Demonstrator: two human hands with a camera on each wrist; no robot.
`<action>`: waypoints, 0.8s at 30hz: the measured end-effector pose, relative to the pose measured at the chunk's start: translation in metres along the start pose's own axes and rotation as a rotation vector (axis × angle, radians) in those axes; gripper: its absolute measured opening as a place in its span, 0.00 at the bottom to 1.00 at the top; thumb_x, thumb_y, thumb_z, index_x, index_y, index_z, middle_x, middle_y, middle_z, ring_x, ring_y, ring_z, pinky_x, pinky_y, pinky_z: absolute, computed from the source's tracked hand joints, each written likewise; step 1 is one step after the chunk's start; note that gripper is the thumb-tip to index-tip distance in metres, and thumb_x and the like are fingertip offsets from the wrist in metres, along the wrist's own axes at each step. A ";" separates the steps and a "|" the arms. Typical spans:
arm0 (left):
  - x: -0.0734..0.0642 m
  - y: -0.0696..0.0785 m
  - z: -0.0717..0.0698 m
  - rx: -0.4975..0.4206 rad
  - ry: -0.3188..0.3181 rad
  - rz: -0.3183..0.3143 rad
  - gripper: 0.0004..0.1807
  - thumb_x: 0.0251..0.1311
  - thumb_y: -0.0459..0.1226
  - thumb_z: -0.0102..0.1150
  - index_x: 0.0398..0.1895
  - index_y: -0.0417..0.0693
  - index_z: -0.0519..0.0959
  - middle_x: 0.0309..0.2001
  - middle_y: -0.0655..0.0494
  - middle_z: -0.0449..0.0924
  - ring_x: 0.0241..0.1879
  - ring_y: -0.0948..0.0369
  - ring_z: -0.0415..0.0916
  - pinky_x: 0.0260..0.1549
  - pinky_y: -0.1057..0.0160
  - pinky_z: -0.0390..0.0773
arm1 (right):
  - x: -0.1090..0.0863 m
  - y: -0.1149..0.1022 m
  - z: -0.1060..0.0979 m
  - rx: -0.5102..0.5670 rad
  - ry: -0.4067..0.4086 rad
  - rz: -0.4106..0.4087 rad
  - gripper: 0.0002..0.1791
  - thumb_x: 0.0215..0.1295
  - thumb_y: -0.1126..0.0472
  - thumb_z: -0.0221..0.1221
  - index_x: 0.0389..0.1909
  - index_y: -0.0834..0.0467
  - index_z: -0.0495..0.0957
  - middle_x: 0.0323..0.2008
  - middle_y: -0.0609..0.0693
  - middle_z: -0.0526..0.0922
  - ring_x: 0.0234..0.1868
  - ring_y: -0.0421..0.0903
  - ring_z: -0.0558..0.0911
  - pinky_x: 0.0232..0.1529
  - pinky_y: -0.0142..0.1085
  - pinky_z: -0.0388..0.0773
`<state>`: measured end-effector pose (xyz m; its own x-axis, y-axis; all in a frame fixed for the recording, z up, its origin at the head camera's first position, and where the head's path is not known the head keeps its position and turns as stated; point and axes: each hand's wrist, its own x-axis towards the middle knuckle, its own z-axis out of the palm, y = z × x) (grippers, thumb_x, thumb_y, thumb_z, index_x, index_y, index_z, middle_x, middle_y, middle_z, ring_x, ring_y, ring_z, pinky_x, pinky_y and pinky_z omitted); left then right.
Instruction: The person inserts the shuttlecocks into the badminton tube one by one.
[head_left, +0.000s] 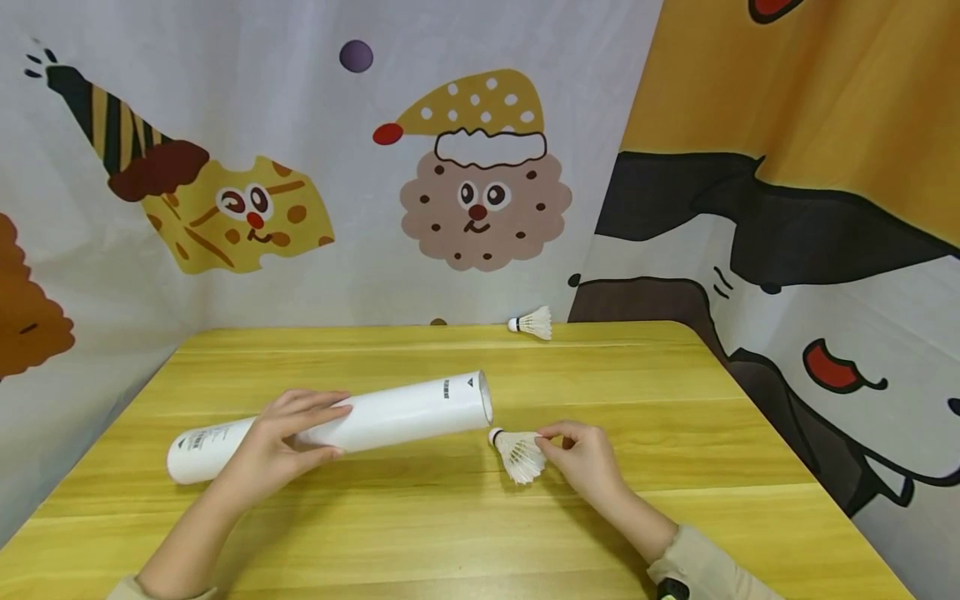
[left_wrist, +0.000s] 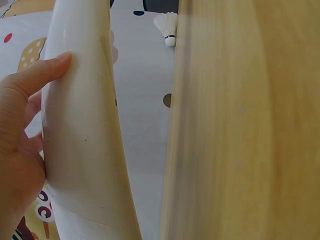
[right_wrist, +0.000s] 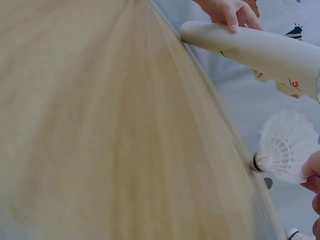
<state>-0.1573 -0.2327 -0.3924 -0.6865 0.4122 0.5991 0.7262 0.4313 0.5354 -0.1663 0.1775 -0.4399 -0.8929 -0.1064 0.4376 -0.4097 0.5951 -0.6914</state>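
Observation:
A long white shuttlecock tube (head_left: 405, 417) slants up from left to right, its open end raised above the table. My left hand (head_left: 281, 437) grips it around the middle, with the thumb on the near side in the head view. Between thumb and fingertips, my right hand (head_left: 588, 462) pinches a white feather shuttlecock (head_left: 521, 456) by the edge of its skirt. The shuttlecock's cork points left, just below the tube's open mouth. In the right wrist view the same shuttlecock (right_wrist: 285, 147) hangs from the fingertips at the right edge.
A second shuttlecock (head_left: 532, 322) lies at the back edge of the yellow wooden table (head_left: 600, 375). Behind the table hangs a white curtain (head_left: 300, 100) printed with cartoon figures. A dark band (head_left: 672, 589) shows at the right wrist.

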 end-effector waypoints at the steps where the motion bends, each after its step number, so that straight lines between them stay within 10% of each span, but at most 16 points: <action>1: 0.000 0.000 0.000 0.003 0.004 0.012 0.33 0.36 0.26 0.77 0.53 0.47 0.82 0.57 0.50 0.77 0.54 0.60 0.67 0.44 0.73 0.68 | 0.001 0.000 -0.001 -0.002 0.006 -0.007 0.04 0.53 0.69 0.69 0.29 0.57 0.87 0.12 0.40 0.70 0.12 0.33 0.62 0.12 0.29 0.59; 10: 0.000 -0.001 0.000 0.006 0.002 0.015 0.32 0.37 0.27 0.77 0.53 0.47 0.82 0.57 0.50 0.77 0.54 0.62 0.67 0.40 0.73 0.70 | 0.012 -0.003 -0.014 0.101 0.071 -0.088 0.03 0.54 0.70 0.68 0.29 0.60 0.86 0.10 0.40 0.65 0.12 0.32 0.59 0.11 0.28 0.56; 24: 0.002 0.002 0.001 0.013 0.029 0.056 0.32 0.35 0.27 0.78 0.51 0.44 0.82 0.56 0.49 0.77 0.53 0.59 0.68 0.45 0.72 0.67 | 0.035 -0.020 -0.044 0.241 0.066 0.066 0.05 0.55 0.77 0.64 0.30 0.67 0.84 0.12 0.48 0.66 0.15 0.37 0.61 0.16 0.29 0.57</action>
<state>-0.1575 -0.2302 -0.3913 -0.6432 0.4125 0.6451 0.7628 0.4185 0.4930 -0.1808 0.1972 -0.3857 -0.9083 -0.0171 0.4179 -0.3907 0.3914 -0.8332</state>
